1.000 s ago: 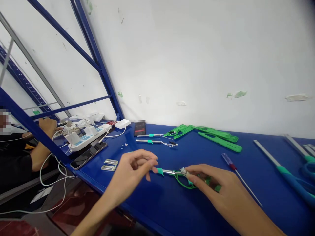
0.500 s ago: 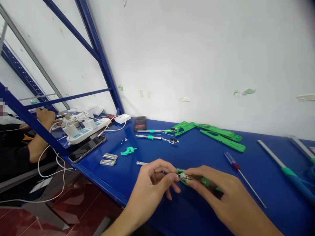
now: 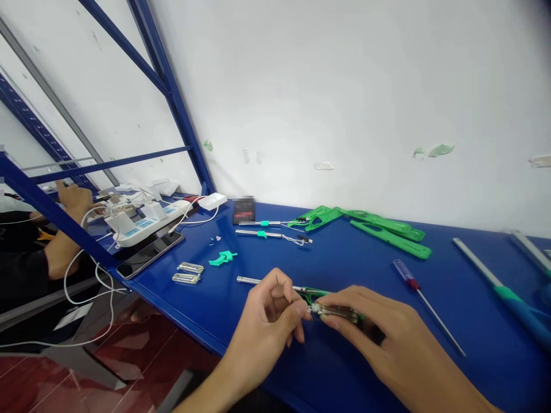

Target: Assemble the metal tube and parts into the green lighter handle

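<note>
Between thumb and fingers, my right hand [image 3: 365,321] grips a small clear-cased module [image 3: 338,311] with a pale end pointing left. My left hand [image 3: 271,321] is closed in a pinch at that pale end; what its fingertips hold is too small to make out. Behind both hands a metal rod [image 3: 247,280] lies on the blue table [image 3: 232,304], beside a green part [image 3: 312,292] that the hands partly hide. Two similar clear modules [image 3: 186,278] rest further left, near a teal clip [image 3: 222,258].
A screwdriver [image 3: 419,289] lies to the right, near blue-handled tools [image 3: 512,298]. Green plastic frames [image 3: 387,229] and two wired rods [image 3: 258,233] lie toward the wall. At left are a phone [image 3: 150,255], a power strip [image 3: 150,223], cables and another person's arm [image 3: 64,246].
The view has shifted slightly. My left hand has drawn back a little from the module, and more of the module and of the rod behind now shows.
</note>
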`<action>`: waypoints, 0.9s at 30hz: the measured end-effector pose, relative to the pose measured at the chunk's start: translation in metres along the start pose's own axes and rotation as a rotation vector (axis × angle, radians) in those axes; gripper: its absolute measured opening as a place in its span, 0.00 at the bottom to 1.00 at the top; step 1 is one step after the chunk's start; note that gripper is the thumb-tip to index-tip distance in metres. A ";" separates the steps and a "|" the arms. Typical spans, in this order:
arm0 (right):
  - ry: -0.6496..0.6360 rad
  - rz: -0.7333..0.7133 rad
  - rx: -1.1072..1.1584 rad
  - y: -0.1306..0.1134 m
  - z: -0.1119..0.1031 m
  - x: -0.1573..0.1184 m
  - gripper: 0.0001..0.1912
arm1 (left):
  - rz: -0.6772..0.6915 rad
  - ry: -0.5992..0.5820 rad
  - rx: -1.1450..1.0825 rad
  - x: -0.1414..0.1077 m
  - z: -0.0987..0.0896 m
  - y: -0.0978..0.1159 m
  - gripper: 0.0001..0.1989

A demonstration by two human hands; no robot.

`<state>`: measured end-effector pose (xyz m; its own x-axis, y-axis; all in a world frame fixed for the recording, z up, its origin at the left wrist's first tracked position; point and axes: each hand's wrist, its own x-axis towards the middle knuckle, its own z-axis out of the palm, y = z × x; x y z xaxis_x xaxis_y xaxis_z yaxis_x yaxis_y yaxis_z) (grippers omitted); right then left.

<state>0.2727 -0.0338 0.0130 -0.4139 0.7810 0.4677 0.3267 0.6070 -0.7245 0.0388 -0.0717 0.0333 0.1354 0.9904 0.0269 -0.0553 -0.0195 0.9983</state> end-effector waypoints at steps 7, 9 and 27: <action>0.001 -0.029 -0.006 0.000 0.004 -0.006 0.10 | 0.018 0.026 -0.021 0.002 0.005 0.006 0.28; -0.008 -0.041 -0.012 0.000 0.005 -0.005 0.09 | 0.023 0.028 -0.025 0.002 0.005 0.006 0.27; -0.004 -0.091 -0.055 -0.003 0.004 -0.002 0.11 | -0.072 -0.050 -0.046 0.001 0.005 0.008 0.25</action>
<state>0.2695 -0.0377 0.0121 -0.4471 0.7216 0.5286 0.3336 0.6828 -0.6500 0.0434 -0.0713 0.0419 0.1902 0.9809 -0.0416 -0.0885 0.0593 0.9943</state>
